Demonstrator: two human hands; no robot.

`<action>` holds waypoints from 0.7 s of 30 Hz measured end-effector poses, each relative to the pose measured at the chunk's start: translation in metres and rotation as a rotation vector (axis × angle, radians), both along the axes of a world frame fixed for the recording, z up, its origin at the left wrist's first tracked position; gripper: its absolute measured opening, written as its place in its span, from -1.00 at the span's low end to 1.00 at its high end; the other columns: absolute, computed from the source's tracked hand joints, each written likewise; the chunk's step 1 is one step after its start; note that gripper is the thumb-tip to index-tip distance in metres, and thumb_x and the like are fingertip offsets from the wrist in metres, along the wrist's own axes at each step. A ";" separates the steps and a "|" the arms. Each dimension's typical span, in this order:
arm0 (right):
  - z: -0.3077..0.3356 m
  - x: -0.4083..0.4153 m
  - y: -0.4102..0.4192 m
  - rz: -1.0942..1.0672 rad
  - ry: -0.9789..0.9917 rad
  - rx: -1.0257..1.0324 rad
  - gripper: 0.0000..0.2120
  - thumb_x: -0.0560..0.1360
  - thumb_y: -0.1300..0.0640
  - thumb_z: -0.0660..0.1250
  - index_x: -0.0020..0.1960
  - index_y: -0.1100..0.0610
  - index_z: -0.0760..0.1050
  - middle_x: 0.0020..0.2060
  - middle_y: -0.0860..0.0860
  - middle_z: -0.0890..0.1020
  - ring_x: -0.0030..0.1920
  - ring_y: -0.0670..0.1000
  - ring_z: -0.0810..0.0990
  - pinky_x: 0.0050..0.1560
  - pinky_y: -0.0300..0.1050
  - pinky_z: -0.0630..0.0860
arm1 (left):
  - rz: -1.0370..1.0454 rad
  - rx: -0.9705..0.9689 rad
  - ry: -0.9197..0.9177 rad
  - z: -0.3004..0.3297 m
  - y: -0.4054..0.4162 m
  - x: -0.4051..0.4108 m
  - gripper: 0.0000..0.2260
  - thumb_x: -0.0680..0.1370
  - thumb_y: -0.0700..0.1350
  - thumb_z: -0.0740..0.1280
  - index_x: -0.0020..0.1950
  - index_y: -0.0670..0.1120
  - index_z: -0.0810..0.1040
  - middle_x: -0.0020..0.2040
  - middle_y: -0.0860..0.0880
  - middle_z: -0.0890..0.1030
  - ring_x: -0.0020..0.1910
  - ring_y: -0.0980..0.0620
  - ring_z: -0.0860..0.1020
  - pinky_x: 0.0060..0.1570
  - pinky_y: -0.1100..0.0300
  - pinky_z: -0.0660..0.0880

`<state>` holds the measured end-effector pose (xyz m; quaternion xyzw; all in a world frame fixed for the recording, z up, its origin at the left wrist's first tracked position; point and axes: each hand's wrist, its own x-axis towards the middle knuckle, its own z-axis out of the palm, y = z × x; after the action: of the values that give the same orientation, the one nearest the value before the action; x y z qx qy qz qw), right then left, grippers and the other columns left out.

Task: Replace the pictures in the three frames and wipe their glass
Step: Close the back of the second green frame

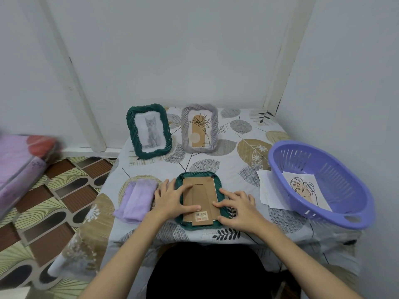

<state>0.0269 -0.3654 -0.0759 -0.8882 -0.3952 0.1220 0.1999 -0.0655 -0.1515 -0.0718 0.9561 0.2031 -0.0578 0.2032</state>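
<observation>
Tablecloth [216, 156] bears face-down frame [199, 225]; both hands [170, 198] rest on it.

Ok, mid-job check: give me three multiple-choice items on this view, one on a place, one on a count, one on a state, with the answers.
1. Where does the folded purple cloth lie?
A. In the basket
B. On the table, left of the face-down frame
C. Behind the cat frame

2. How many frames stand upright at the back?
A. One
B. Two
C. Three

3. How does the frame under the hands lie?
A. Face down, cardboard back up
B. Upright
C. Face up, glass showing

Answers:
1 B, it sits beside the left hand.
2 B, the green cat frame and the grey frame.
3 A, the face-down frame shows its brown backing and barcode sticker between the left hand and right hand.
</observation>
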 end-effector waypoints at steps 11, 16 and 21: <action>-0.003 0.000 0.000 -0.063 0.114 0.023 -0.47 0.21 -0.40 0.09 0.15 -0.37 0.42 0.42 -0.31 0.18 0.37 -0.05 0.13 0.39 0.21 -0.06 | -0.006 0.004 -0.014 -0.002 0.000 0.000 -0.30 0.32 0.40 0.31 0.40 0.31 0.18 0.53 -0.08 0.01 0.50 -0.13 -0.11 0.42 -0.13 -0.04; 0.011 -0.008 0.009 -0.039 0.129 -0.101 -0.50 0.36 -0.44 0.12 0.29 -0.48 0.16 0.48 -0.17 0.11 0.41 0.03 0.08 0.36 0.31 -0.07 | -0.012 -0.014 -0.019 -0.003 0.000 -0.001 -0.30 0.32 0.40 0.30 0.41 0.31 0.16 0.54 -0.07 -0.02 0.50 -0.14 -0.12 0.43 -0.14 -0.05; 0.001 -0.025 0.013 -0.059 -0.022 -0.194 -0.47 0.36 -0.47 0.08 0.30 -0.50 0.08 0.51 -0.06 -0.07 0.46 0.12 -0.05 0.35 0.39 -0.18 | -0.033 -0.064 -0.030 0.000 0.001 -0.008 -0.40 0.43 0.32 0.25 0.43 0.27 0.18 0.55 -0.04 -0.09 0.52 -0.09 -0.09 0.46 -0.10 -0.05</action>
<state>0.0023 -0.3520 -0.0744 -0.9159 -0.3574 0.1441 0.1123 -0.0735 -0.1501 -0.0714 0.9531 0.1824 -0.0530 0.2356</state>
